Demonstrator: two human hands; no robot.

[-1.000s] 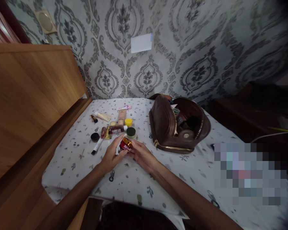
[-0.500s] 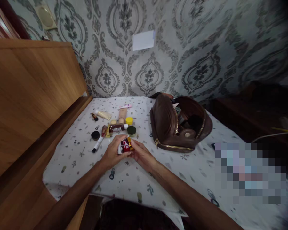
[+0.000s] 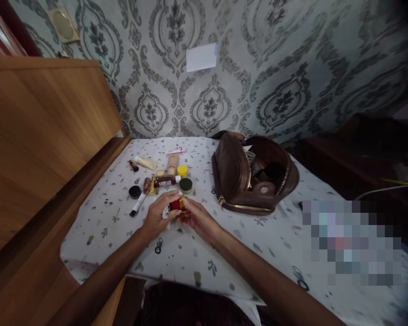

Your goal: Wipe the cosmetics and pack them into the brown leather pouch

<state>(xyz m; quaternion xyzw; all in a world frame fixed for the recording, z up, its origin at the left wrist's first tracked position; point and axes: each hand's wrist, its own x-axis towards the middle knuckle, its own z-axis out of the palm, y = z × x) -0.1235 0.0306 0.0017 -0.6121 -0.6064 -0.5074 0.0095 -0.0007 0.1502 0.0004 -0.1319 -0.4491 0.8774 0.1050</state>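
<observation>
Over printed tablecloth (image 3: 190, 262) | with forearms (image 3: 117, 257) angled inward from near left and right | grasping red-and-gold container (image 3: 176, 204) in curled left hand (image 3: 156, 214) and right hand (image 3: 202, 218) | left of brown bag (image 3: 231, 172)

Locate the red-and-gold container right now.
In the head view, the red-and-gold container is slightly left of centre, held between the left hand and right hand, just below the green-lidded jar.
</observation>
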